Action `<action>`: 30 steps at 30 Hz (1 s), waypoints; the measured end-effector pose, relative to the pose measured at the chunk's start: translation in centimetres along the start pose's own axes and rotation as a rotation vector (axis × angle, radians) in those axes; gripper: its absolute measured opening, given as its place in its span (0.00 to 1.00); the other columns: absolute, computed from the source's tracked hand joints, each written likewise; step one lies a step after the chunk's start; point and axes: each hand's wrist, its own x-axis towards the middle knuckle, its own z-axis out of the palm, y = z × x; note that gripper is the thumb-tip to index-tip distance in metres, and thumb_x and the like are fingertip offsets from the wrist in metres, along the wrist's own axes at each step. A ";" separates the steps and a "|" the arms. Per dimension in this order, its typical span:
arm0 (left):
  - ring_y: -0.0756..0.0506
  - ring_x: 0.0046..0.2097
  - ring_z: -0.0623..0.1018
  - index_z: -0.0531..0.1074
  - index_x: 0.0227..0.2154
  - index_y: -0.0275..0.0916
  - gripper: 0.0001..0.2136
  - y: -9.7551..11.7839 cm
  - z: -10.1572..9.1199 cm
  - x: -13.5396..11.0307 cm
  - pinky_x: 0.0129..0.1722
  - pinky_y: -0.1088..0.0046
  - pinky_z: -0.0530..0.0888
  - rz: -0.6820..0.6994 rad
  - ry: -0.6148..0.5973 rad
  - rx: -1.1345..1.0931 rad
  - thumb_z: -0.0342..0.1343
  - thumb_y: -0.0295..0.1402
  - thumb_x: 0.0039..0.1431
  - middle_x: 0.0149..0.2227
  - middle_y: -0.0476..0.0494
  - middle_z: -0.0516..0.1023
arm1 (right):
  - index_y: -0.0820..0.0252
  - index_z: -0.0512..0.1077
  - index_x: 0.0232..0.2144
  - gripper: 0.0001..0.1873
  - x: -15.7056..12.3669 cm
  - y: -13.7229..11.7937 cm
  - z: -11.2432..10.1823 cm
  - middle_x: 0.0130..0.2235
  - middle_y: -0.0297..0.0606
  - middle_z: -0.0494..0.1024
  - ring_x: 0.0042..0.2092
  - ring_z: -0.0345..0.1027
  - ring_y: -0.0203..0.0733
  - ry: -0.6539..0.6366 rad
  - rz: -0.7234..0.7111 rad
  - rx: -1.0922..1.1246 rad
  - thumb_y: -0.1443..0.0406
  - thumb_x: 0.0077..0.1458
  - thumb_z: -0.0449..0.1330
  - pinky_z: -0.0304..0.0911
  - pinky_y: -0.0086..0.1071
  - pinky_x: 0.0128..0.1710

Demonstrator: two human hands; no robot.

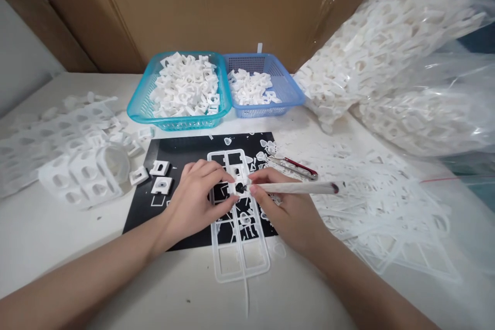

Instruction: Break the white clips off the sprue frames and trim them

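My left hand (201,188) pinches a small white plastic piece (237,170) at its left side, between thumb and forefinger. The piece sits at the upper part of a white plastic frame (240,250) with rectangular openings and a thin tail. In my right hand (290,211) is a slim tool with a white handle (301,187), held between thumb and fingers. Its dark tip meets the piece near the middle; the exact kind of tip is too small to tell. Under the frame lies a black mat (185,152). Three loose square white pieces (161,184) rest to the left.
A teal basket (135,105) and a blue basket (296,94), both holding white pieces, stand at the back. Clear bags of white parts (371,56) lean at the right. Uncut white sheets (77,175) lie left; scraps (379,206) and a red-handled tool (297,167) lie right.
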 end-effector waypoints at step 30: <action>0.47 0.31 0.73 0.67 0.27 0.37 0.11 2.3 -4.5 1.0 0.33 0.72 0.70 -0.133 -0.551 -0.751 0.58 0.39 0.57 0.27 0.49 0.73 | 0.54 0.52 0.26 0.16 -0.9 -2.3 -1.5 0.33 0.29 0.76 0.31 0.69 0.34 0.050 -0.207 0.326 0.69 0.56 0.59 0.63 0.28 0.29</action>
